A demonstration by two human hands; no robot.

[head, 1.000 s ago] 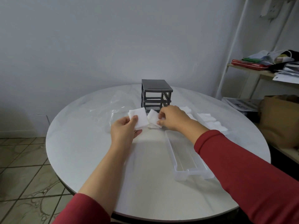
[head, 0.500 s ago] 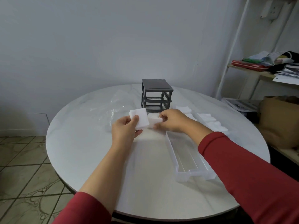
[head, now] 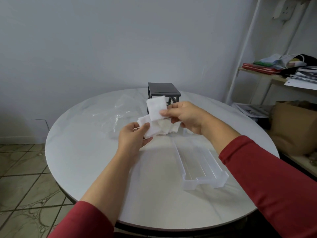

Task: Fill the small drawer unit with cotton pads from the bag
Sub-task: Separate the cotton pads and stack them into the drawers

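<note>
The scene is lit softly and evenly by dim, cool light, and only faint shadows are cast on the table (head: 77, 152). Slight softness is seen throughout, and the shelf post (head: 243, 48) is bent by wide-angle distortion near the right edge.

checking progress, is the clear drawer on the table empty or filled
Empty. The drawer shows only bare clear plastic inside; the pads in view are all outside it.

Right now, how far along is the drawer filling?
Done: the clear drawer sits out on the table, away from the unit. In hand: left hand grips a pad stack, right hand pinches a single pad. Left: that drawer looks empty and must go back in.
</note>
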